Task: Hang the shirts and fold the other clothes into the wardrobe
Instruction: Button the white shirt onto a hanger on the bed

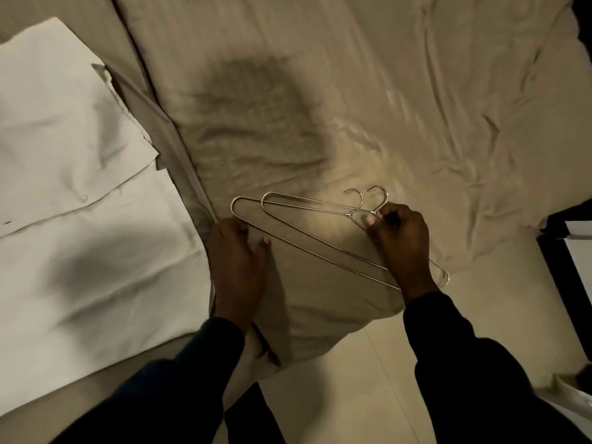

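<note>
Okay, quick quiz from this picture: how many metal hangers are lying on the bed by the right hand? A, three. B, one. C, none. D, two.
D: two wire hangers lie overlapped on the beige bed sheet, shown by two separate hooks side by side above the right hand, whose fingers pinch the hanger necks.

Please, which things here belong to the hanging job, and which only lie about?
Job: two wire hangers, pinched at the necks by the right hand; white shirt; left hand near the hangers' ends.
Lying about: beige bedsheet.
</note>
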The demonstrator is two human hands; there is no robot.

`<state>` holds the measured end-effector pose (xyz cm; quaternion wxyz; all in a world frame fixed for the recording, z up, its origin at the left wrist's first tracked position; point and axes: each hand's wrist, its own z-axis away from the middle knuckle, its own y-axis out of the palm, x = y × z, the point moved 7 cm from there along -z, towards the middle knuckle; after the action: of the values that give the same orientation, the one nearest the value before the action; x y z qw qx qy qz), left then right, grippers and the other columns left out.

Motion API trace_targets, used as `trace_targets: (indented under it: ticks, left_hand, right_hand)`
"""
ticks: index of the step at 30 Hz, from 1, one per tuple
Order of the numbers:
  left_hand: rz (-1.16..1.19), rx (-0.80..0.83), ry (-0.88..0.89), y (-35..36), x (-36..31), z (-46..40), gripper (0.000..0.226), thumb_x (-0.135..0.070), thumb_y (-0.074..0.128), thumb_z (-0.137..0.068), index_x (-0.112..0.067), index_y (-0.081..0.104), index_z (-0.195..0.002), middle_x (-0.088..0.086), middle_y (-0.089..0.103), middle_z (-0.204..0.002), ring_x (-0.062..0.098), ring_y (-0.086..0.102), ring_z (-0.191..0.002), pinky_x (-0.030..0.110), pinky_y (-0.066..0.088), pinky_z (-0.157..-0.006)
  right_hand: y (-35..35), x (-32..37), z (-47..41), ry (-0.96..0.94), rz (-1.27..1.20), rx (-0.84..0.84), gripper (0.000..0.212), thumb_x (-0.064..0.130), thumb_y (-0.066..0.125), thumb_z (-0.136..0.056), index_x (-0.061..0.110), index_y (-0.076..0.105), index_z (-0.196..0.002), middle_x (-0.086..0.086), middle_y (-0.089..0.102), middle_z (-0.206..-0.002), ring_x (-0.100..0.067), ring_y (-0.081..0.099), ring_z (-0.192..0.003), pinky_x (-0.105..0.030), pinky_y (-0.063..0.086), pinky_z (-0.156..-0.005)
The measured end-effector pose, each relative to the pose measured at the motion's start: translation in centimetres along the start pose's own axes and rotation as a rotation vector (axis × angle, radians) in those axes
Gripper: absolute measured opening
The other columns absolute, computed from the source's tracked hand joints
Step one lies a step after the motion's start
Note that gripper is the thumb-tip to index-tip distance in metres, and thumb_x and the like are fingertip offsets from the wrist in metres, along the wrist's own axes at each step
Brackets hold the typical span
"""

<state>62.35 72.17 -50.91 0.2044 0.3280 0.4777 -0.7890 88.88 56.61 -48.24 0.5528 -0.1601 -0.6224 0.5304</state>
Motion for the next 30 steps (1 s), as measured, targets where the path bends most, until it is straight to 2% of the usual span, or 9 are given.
trace_targets:
  ticks: [3, 7, 10, 13, 15, 18, 21, 25, 30]
  left_hand:
    - [-0.303, -0.044, 0.108, 0.9, -1.2, 2.4, 0.05, -0.031, 0.066, -0.088, 0.0, 0.05, -0.124, 0.025, 0.045, -0.131, 0.04, 0.041, -0.123, 0.051, 0.039, -0.104]
    - [-0.332, -0.049, 0.253, 1.5, -1.4, 4.4, 0.063, -0.026, 0.065, -0.077, 0.009, 0.047, -0.126, 0.033, 0.046, -0.136, 0.04, 0.038, -0.128, 0.064, 0.045, -0.1]
    - [-0.233, -0.014, 0.227, 0.9, -0.5, 4.8, 0.058, -0.025, 0.055, -0.084, 0.002, 0.038, -0.132, 0.029, 0.043, -0.142, 0.038, 0.035, -0.134, 0.056, 0.038, -0.109]
    - [-0.146, -0.014, 0.168, -0.8, 0.3, 5.5, 0.058, -0.028, 0.048, -0.088, 0.001, 0.04, -0.138, 0.023, 0.041, -0.146, 0.037, 0.037, -0.135, 0.048, 0.032, -0.112]
    - [-0.066, -0.049, 0.129, -2.6, 1.0, 6.2, 0.055, -0.023, 0.051, -0.091, 0.002, 0.042, -0.139, 0.019, 0.04, -0.147, 0.034, 0.037, -0.136, 0.043, 0.029, -0.114]
    - [-0.017, -0.136, 0.109, -5.8, 2.7, 7.5, 0.046, -0.015, 0.052, -0.094, 0.002, 0.047, -0.136, 0.018, 0.045, -0.143, 0.03, 0.039, -0.135, 0.032, 0.026, -0.117]
    - [-0.013, -0.095, 0.132, -8.4, 4.8, 9.4, 0.045, -0.021, 0.046, -0.093, -0.001, 0.051, -0.133, 0.016, 0.049, -0.14, 0.026, 0.042, -0.133, 0.022, 0.024, -0.116]
    - [0.032, -0.133, 0.053, -13.2, 9.8, 11.6, 0.045, -0.021, 0.047, -0.09, -0.018, 0.046, -0.135, 0.004, 0.052, -0.136, 0.02, 0.049, -0.125, 0.029, 0.036, -0.109]
    - [0.146, -0.38, -0.203, -22.1, 17.5, 12.7, 0.036, -0.019, 0.05, -0.09, -0.023, 0.049, -0.125, -0.002, 0.054, -0.117, 0.015, 0.057, -0.103, 0.037, 0.049, -0.09]
  right_hand:
    - [0.1, -0.8, 1.1, 0.031, 0.11, 0.047, 0.019, 0.029, 0.078, -0.075, 0.028, 0.064, -0.089, 0.001, 0.066, -0.097, -0.027, 0.061, -0.099, -0.04, 0.044, -0.082]
    - [-1.6, 0.0, 1.9, 0.003, 0.037, 0.022, 0.015, 0.019, 0.073, -0.085, 0.022, 0.059, -0.082, 0.006, 0.065, -0.086, -0.015, 0.06, -0.089, -0.035, 0.044, -0.079]
    - [-3.8, 1.1, 3.0, 0.01, -0.157, 0.067, 0.008, 0.012, 0.066, -0.093, 0.015, 0.058, -0.092, 0.012, 0.064, -0.081, -0.011, 0.063, -0.085, -0.021, 0.046, -0.078]
    - [-5.6, 4.1, 4.7, -0.035, -0.33, 0.135, 0.014, 0.011, 0.061, -0.097, 0.023, 0.064, -0.104, 0.005, 0.068, -0.092, -0.015, 0.066, -0.092, -0.028, 0.05, -0.089]
    - [-6.3, 6.7, 5.9, -0.056, -0.379, 0.168, 0.025, 0.014, 0.062, -0.096, 0.025, 0.066, -0.117, 0.008, 0.069, -0.1, -0.012, 0.064, -0.094, -0.025, 0.049, -0.09]
    - [-6.3, 10.6, 7.7, -0.082, -0.362, 0.164, 0.029, 0.023, 0.063, -0.095, 0.03, 0.067, -0.123, 0.012, 0.065, -0.088, -0.006, 0.059, -0.081, -0.019, 0.047, -0.081]
    - [-4.8, 15.2, 10.9, -0.075, -0.417, 0.205, 0.023, 0.042, 0.059, -0.096, 0.036, 0.07, -0.115, 0.007, 0.059, -0.07, -0.008, 0.051, -0.061, -0.03, 0.046, -0.062]
    - [0.3, 22.1, 17.0, 0.012, -0.589, 0.463, 0.02, 0.025, 0.06, -0.092, 0.031, 0.07, -0.109, 0.001, 0.053, -0.054, -0.011, 0.045, -0.046, -0.024, 0.041, -0.041]
    - [7.4, 32.0, 25.3, -0.166, -0.535, 0.73, 0.035, 0.037, 0.065, -0.083, 0.044, 0.064, -0.117, -0.005, 0.061, -0.062, -0.012, 0.045, -0.042, -0.025, 0.043, -0.041]
